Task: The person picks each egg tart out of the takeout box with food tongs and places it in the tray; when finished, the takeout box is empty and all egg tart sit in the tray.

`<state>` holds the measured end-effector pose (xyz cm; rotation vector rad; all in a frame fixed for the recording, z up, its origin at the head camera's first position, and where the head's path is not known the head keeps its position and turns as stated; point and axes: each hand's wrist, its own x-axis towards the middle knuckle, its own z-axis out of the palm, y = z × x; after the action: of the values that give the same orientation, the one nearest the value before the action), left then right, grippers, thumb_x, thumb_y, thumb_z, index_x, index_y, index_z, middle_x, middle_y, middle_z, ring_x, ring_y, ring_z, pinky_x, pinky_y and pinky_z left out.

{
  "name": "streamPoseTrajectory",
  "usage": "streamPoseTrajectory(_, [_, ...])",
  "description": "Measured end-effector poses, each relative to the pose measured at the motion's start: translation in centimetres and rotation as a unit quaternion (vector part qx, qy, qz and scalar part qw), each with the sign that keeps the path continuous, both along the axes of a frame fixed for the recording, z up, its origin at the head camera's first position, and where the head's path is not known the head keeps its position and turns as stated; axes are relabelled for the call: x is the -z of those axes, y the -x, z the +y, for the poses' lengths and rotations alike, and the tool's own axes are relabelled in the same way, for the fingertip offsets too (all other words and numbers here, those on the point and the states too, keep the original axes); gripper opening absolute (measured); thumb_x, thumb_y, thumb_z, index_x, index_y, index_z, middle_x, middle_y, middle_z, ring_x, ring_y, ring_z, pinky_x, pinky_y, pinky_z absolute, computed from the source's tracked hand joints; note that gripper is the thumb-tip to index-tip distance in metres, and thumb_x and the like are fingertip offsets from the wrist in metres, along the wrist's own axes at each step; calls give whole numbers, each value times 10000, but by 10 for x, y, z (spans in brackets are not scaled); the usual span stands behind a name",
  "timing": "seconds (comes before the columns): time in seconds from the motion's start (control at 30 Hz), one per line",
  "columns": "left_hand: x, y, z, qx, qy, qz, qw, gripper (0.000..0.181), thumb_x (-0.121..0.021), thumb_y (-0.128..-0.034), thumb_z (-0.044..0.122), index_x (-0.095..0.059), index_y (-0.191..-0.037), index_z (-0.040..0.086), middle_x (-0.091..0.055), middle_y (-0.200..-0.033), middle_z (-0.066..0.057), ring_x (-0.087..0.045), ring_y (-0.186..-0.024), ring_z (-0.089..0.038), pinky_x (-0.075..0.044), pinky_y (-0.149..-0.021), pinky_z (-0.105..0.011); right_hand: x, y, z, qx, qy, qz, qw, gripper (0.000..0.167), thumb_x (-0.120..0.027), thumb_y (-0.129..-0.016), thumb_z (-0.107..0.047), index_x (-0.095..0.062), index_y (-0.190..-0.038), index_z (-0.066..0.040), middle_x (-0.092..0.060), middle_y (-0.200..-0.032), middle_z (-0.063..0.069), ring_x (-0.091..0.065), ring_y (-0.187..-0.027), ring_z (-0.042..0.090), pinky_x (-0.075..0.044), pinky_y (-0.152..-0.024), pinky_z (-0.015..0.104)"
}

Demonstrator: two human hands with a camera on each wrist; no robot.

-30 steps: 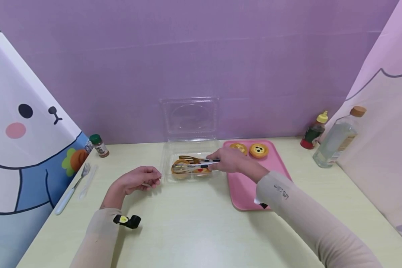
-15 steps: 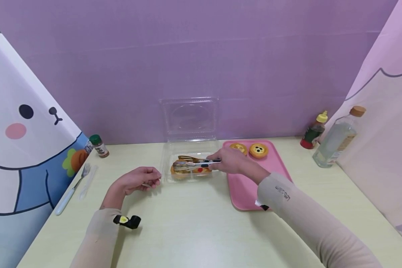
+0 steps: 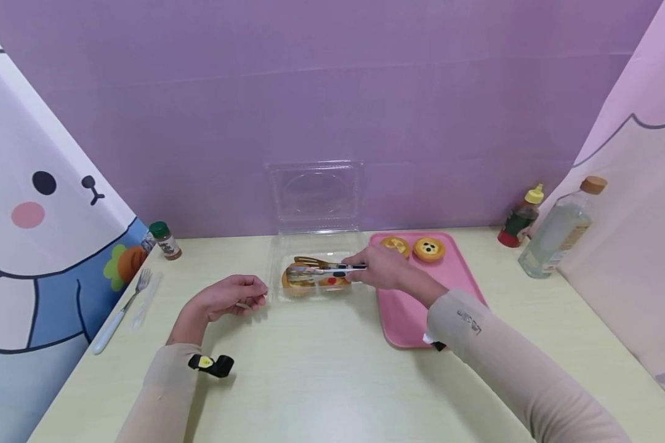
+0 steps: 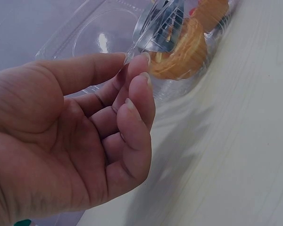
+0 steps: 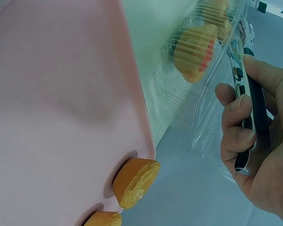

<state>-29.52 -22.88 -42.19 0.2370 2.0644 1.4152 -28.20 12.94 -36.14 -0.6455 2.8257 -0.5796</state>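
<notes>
Near the middle of the head view, a clear plastic clamshell container (image 3: 316, 243) has its lid raised against the back wall. My left hand (image 3: 224, 298) pinches the container's left rim between thumb and fingertip. Metal slotted tongs (image 5: 247, 77) are gripped in my right hand (image 3: 385, 267), which is over the container's right side. In the left wrist view, the tongs' slotted head lies at an egg tart (image 4: 191, 54) inside the container; whether it is clamped is unclear. Beside it sits a tart with red topping (image 5: 194, 54), partly hidden by the tongs in the head view.
A pink tray (image 3: 401, 317) on the right bears two tarts (image 3: 428, 249). At the far right stand a yellow-capped sauce bottle (image 3: 518, 221) and a corked clear bottle (image 3: 556, 234). A spice jar (image 3: 166, 241), fork (image 3: 116, 320) and wrapped plastic utensil (image 3: 146, 301) are left.
The tongs' head has shifted slightly over the left tart, and its two arms look a little closer together than a second ago. The left hand stays in place.
</notes>
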Motion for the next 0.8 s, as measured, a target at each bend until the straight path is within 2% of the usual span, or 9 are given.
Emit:
streamPoseTrajectory(0.43, [0, -1, 0, -14, -25, -39, 10000, 354, -572, -1026, 294, -544, -1144, -39, -638, -907, -11, -583, -794, -151, -495, -684, -279, 3, 0, 3, 113, 159, -41, 9998, 411, -693, -947, -344, -646, -1345, -250, -733, -1156, 9, -296, -470, 80, -267, -454, 229])
streamPoseTrajectory(0.67, [1, -1, -1, -5, -28, -24, 10000, 353, -566, -1029, 282, -542, -1153, -48, -641, -907, -9, -588, -797, -150, -498, -688, -277, 1, 0, 5, 75, 272, -3, 9996, 420, -681, -953, -353, -641, -1352, -228, -721, -1204, 38, -258, -461, 75, -252, -450, 219])
streamPoseTrajectory(0.8, [1, -1, -1, 0, -21, -30, 10000, 354, -569, -1027, 286, -544, -1154, -44, -642, -911, -5, -588, -802, -149, -495, -691, -278, -1, 0, 5, 39, 327, 60, 9994, 422, -683, -953, -354, -644, -1349, -217, -745, -1088, 52, -255, -459, 77, -250, -453, 220])
